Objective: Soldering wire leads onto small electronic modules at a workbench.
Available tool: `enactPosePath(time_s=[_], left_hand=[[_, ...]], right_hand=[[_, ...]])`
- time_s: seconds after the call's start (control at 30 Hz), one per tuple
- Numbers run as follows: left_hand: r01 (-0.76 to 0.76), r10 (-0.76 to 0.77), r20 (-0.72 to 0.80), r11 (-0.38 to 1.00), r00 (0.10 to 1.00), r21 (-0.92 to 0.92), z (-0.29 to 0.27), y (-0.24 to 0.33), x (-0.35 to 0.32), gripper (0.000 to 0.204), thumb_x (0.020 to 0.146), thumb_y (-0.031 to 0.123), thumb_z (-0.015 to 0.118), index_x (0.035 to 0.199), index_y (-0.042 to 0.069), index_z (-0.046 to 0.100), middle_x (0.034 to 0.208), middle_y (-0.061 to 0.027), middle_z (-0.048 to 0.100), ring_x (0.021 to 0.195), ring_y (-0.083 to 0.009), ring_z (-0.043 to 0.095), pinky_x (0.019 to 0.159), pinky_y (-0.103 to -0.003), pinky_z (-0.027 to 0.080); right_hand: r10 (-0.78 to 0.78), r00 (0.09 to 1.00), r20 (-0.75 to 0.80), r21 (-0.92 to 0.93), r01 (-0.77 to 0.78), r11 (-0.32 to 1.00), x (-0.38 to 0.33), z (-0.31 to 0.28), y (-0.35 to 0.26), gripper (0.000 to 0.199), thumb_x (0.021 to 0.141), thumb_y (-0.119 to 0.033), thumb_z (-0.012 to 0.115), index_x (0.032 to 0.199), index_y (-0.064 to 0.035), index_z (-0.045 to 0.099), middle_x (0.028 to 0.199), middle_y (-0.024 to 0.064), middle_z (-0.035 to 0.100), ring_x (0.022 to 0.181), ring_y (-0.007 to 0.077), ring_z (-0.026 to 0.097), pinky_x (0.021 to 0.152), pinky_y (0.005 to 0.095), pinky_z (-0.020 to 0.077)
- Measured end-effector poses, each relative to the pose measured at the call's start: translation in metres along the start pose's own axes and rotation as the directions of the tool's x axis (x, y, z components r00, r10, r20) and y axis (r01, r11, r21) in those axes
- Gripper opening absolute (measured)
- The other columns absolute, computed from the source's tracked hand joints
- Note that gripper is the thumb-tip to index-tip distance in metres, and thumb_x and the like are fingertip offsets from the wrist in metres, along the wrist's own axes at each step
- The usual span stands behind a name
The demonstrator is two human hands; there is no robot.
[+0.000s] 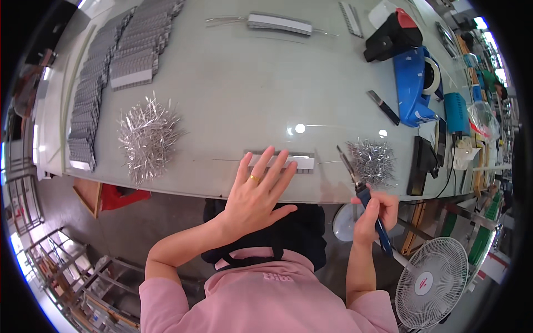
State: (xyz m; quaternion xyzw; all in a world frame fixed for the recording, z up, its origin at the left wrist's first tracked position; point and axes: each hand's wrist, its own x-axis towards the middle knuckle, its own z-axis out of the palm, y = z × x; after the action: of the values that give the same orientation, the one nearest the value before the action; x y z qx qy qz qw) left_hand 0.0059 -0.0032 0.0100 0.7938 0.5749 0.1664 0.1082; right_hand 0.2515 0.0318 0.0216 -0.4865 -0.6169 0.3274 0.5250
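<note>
My left hand [252,194] lies spread over a grey slotted strip [305,162] with a white top, near the table's front edge. Its fingers are stretched out and hide part of the strip. A thin wire [226,160] sticks out from the strip's left end. On the right, my right hand [376,213] is closed around the blue handle of a soldering iron [363,194]. The iron's metal tip points up and away, apart from the strip. Beside the tip lies a pile of short silvery metal pieces [373,161]. A larger silvery pile [150,139] sits farther left.
Stacks of grey strips [133,58] fill the far left. Another strip with wires [279,24] lies at the back. A blue tape dispenser [408,83], a black cutter knife [383,107] and a teal box [456,112] stand right. A fan [433,283] is below the table's right side.
</note>
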Motion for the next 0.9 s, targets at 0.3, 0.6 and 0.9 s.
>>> enactPosePath(time_s=[0.3,0.6,0.9], left_hand=[[-0.012,0.010,0.077,0.999,0.997,0.033,0.010,0.005,0.005,0.082,0.074,0.054,0.072,0.136,0.005,0.049,0.146,-0.0145,0.040,0.140,-0.0330,0.031,0.109,-0.058,0.025],[-0.278,0.280,0.005,0.948,0.960,0.154,0.017,-0.005,-0.002,0.056,0.084,0.033,0.065,0.133,0.011,0.053,0.141,-0.0078,0.048,0.135,-0.0264,0.041,0.107,-0.051,0.032],[-0.507,0.523,-0.135,0.851,0.842,0.136,-0.005,-0.009,0.013,0.031,0.083,0.010,0.059,0.113,0.005,0.067,0.112,-0.0082,0.066,0.105,-0.0202,0.062,0.096,-0.039,0.047]], right_hand=[[0.065,0.997,-0.032,-0.067,-0.067,0.995,-0.017,-0.023,0.003,0.017,0.090,-0.016,0.059,0.090,-0.0023,0.049,0.069,0.0097,0.064,0.066,0.0159,0.063,0.091,0.0429,0.0500],[0.004,0.997,-0.076,-0.010,-0.005,1.000,-0.010,-0.027,0.027,0.016,0.090,-0.014,0.057,0.093,-0.0011,0.049,0.076,0.0098,0.059,0.065,0.0186,0.064,0.092,0.0431,0.0493],[-0.051,0.957,-0.287,-0.079,0.029,0.996,0.000,-0.029,0.050,0.022,0.093,-0.023,0.055,0.092,-0.0014,0.050,0.080,0.0090,0.057,0.061,0.0181,0.060,0.068,0.0299,0.0473]])
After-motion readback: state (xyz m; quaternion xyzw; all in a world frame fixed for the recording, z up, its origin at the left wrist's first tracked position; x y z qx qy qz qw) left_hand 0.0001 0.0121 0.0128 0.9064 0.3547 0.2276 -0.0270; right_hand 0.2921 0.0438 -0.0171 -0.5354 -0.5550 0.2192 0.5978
